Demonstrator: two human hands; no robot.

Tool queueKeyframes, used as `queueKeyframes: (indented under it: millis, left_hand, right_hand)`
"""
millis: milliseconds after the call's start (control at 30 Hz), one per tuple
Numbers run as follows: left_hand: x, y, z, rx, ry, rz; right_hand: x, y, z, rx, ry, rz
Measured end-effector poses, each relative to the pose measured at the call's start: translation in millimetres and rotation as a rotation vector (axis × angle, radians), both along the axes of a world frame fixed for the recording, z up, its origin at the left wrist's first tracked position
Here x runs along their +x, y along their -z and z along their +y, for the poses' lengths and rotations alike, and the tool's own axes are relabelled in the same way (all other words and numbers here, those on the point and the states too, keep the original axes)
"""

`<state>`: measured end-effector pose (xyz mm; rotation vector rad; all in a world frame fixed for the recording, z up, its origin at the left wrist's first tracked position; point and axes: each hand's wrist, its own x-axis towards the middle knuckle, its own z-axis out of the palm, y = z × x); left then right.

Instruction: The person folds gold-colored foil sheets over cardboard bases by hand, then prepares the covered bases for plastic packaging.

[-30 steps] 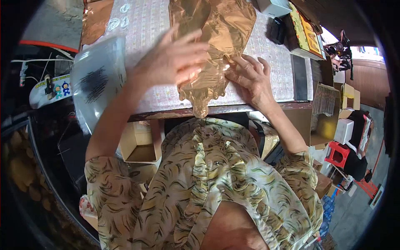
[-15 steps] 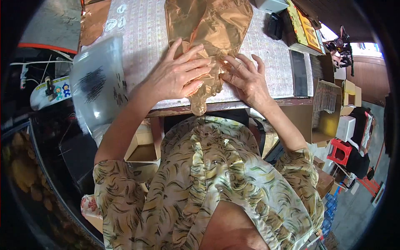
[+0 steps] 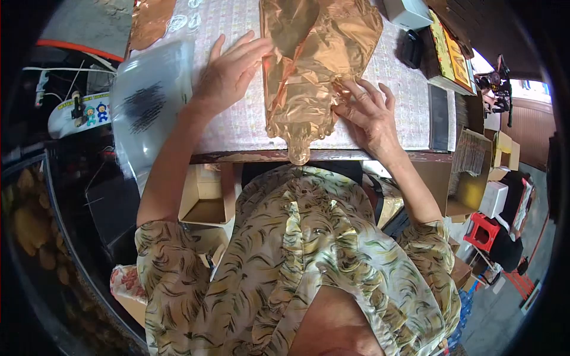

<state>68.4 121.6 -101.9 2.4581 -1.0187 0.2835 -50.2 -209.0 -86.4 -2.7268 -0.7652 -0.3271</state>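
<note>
A crinkled, copper-coloured foil piece [image 3: 332, 50] lies flat on the patterned table cover, its rounded tab reaching past the table's front edge. At its left border is my left hand [image 3: 231, 71], fingers spread, fingertips close to the foil and holding nothing. On the right border rests my right hand [image 3: 369, 113], its thumb and index finger pinched together on the foil's edge while the other fingers are bent and apart.
Clear plastic bags [image 3: 148, 107] with dark marks lie at the table's left. White bands [image 3: 177, 23] are at the back left. To the right are a black case [image 3: 411, 48], a yellow box [image 3: 448, 50] and a dark flat object [image 3: 439, 118].
My left hand has lifted off the foil and moved to its left side, fingers spread. My right hand stays at the right edge. The whole view has shifted slightly.
</note>
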Motion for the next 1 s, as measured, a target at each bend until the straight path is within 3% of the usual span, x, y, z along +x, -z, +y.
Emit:
queueKeyframes:
  millis: [300, 633, 800, 867, 1000]
  left_hand:
    - [-11.9, -0.4, -4.0, 0.154, 0.024, -0.068]
    - [-7.7, 2.2, -7.0, 0.192, 0.028, 0.02]
    - [15.2, 4.1, -7.4, 0.204, 0.007, -0.061]
    - [29.9, 3.2, -7.1, 0.053, -0.017, -0.02]
    - [50.0, 0.1, -6.8, 0.065, -0.016, -0.058]
  right_hand:
    - [4.0, -1.6, 3.4, 0.02, -0.004, 0.029]
    - [13.0, -5.5, 13.9, 0.042, 0.013, -0.022]
    - [26.1, -6.1, 46.2, 0.084, -0.139, -0.002]
    - [31.9, -1.3, 62.6, 0.073, -0.174, -0.014]
    - [35.6, -5.0, 77.4, -0.073, -0.273, 0.049]
